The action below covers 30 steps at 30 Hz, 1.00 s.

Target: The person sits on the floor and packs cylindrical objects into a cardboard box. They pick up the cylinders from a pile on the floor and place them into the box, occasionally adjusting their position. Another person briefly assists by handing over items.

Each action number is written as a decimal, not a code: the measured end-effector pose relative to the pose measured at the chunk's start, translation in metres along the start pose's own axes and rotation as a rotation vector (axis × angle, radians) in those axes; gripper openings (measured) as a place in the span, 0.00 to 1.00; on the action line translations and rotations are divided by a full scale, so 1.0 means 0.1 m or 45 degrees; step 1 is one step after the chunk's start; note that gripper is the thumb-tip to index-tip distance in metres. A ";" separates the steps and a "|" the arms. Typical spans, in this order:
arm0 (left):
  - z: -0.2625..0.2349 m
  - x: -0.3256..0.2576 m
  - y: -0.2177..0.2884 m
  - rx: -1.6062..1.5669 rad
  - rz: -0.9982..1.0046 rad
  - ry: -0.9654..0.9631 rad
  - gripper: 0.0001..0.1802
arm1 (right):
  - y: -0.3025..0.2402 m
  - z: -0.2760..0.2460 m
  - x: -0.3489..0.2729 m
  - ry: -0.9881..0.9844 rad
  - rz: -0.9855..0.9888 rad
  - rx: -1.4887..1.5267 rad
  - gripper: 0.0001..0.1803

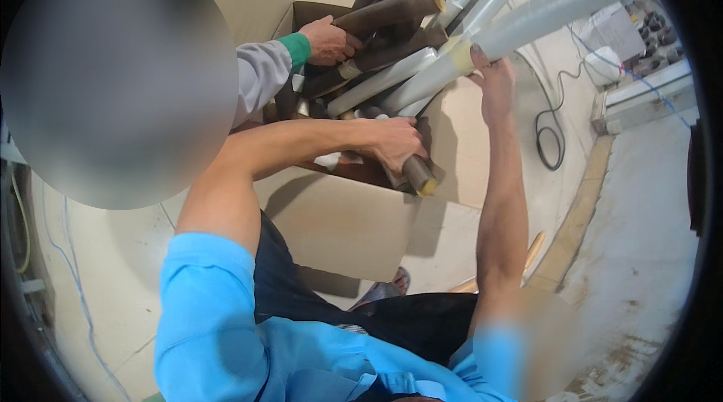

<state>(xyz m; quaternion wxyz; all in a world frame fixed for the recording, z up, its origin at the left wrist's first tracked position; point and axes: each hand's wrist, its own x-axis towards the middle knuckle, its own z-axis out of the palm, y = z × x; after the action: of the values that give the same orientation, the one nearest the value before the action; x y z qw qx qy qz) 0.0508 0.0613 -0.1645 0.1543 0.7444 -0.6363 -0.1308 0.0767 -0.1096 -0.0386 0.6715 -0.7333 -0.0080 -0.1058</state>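
My left hand is closed round a dark brown roll with a yellowish end, low in an open cardboard box. With my right hand I grip a long translucent plastic film roll, tilted up to the right over the box's edge. A yellowish band wraps that roll beside my fingers. Another person's hand, in a grey sleeve with a green cuff, rests on a brown roll. Several more brown and clear rolls stick out of the box at a slant.
A black cable lies coiled on the floor to the right, near a white rounded object. A pale ledge runs along the right side. Thin blue cords trail over the floor at left. The other person stands close at my left.
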 end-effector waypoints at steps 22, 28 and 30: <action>-0.92 0.05 -0.42 -0.821 -0.553 1.354 0.43 | 0.40 -0.06 -0.13 -0.481 0.360 0.042 0.37; -0.98 0.16 -0.41 -0.501 -0.768 1.409 0.47 | 0.63 0.01 -0.35 -0.249 0.260 -0.195 0.29; -1.02 0.17 -0.48 -0.626 -0.799 1.418 0.45 | 0.63 0.13 -0.53 -0.355 0.112 -1.373 0.23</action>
<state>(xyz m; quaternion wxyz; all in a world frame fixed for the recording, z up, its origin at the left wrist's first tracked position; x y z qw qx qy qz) 0.1370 0.0578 -0.0898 0.5779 0.7933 -0.1680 0.0923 0.0370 -0.0956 -0.1098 0.1976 -0.9797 -0.0109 0.0310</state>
